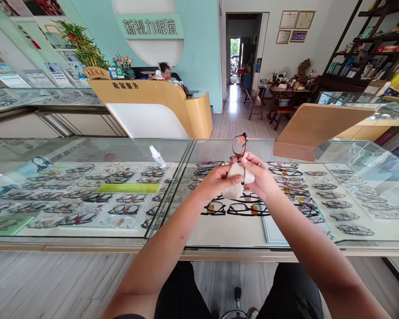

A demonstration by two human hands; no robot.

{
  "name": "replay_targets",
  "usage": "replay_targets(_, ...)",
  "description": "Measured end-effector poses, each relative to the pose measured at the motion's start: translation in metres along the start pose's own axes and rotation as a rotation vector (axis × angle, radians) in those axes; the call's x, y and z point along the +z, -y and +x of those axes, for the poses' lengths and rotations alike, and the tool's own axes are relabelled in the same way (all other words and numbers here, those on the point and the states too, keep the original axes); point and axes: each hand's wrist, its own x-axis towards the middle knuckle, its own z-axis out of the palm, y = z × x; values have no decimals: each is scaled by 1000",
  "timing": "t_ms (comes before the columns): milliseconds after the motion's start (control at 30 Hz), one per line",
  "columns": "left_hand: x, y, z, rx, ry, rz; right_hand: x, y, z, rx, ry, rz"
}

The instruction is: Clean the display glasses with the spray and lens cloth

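Observation:
Above the glass counter, both hands are together around one pair of eyeglasses (240, 146) with a dark red frame and an orange sticker on the lens. One lens stands upright above my fingers; the rest is covered by a pale cloth (233, 190). My left hand (218, 179) pinches the cloth, its thumb pressed against it. My right hand (257, 173) is closed on the glasses, thumb and fingers near the middle of the frame, with cloth under the palm. A white spray bottle (157, 156) stands on the counter to the left.
Rows of eyeglasses (249, 208) lie inside the glass display case (193, 241) below my hands. A brown box-like stand (314, 128) sits on the counter at the right. Behind it are a wooden reception desk (199, 113) with a person and a dark table (282, 91).

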Motion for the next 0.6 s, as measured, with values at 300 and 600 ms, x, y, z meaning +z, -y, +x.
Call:
replay_targets(300, -1, -3, -4, 75, 61, 44, -3, 1, 0, 37, 92, 10)
replay_targets(600, 14, 9, 0, 221, -189, 170, -2, -12, 2, -9, 89, 70)
